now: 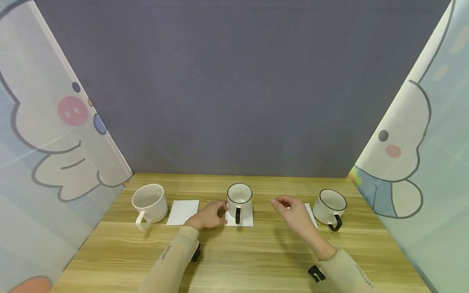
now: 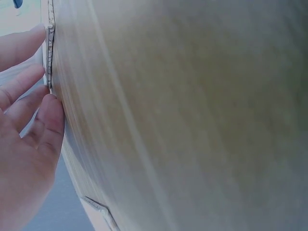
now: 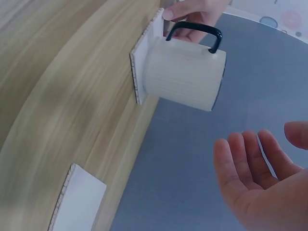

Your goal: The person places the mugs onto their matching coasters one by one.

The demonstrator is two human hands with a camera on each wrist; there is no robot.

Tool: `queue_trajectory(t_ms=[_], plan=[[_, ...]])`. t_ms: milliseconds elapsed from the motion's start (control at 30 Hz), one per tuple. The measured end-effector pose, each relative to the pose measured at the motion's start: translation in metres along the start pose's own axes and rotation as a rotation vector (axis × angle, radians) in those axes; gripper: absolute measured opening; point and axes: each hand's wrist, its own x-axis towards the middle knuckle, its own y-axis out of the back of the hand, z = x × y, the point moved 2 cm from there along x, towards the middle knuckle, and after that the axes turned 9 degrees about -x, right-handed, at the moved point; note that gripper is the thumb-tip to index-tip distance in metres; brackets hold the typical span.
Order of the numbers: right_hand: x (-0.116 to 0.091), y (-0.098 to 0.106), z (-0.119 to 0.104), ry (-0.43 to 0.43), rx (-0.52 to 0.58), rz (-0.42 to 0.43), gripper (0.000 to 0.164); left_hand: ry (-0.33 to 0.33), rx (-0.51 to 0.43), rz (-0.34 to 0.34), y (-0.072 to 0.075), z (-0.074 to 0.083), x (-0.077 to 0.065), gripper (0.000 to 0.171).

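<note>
A white mug with a black rim and black handle (image 1: 239,199) stands upright on the middle white square of corrugated card (image 1: 249,221). My left hand (image 1: 209,214) is at the left edge of that card, thumb and fingers apart. In the left wrist view its fingertips (image 2: 50,103) touch the card's edge. My right hand (image 1: 293,213) hovers above the table to the mug's right, holding nothing, with loosely bent fingers. It partly covers the right white card (image 1: 311,215) in the head view.
An all-white mug (image 1: 151,203) stands at the left beside another white card (image 1: 183,212). At the right is a second black-rimmed mug (image 1: 329,207). A grey backdrop (image 1: 238,101) closes off the rear of the wooden table (image 1: 234,260), with printed cloths at both sides.
</note>
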Motion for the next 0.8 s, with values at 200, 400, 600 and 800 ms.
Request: queue_trajectory(t_ms=[200,400,600,800], plan=[[-0.002,0.012,0.003,0.002,-0.001,0.025,0.029,-0.005,-0.002,0.0,0.0,0.0,0.0,0.031],[-0.003,0.021,0.01,0.001,-0.011,0.064,0.028,0.006,-0.007,-0.002,0.0,-0.001,-0.001,0.03],[-0.005,0.029,0.019,0.037,-0.045,0.123,0.026,0.022,-0.019,-0.01,-0.001,-0.001,0.0,0.03],[-0.009,0.037,0.027,0.03,-0.041,0.15,0.029,0.026,-0.012,-0.007,-0.001,-0.001,0.0,0.03]])
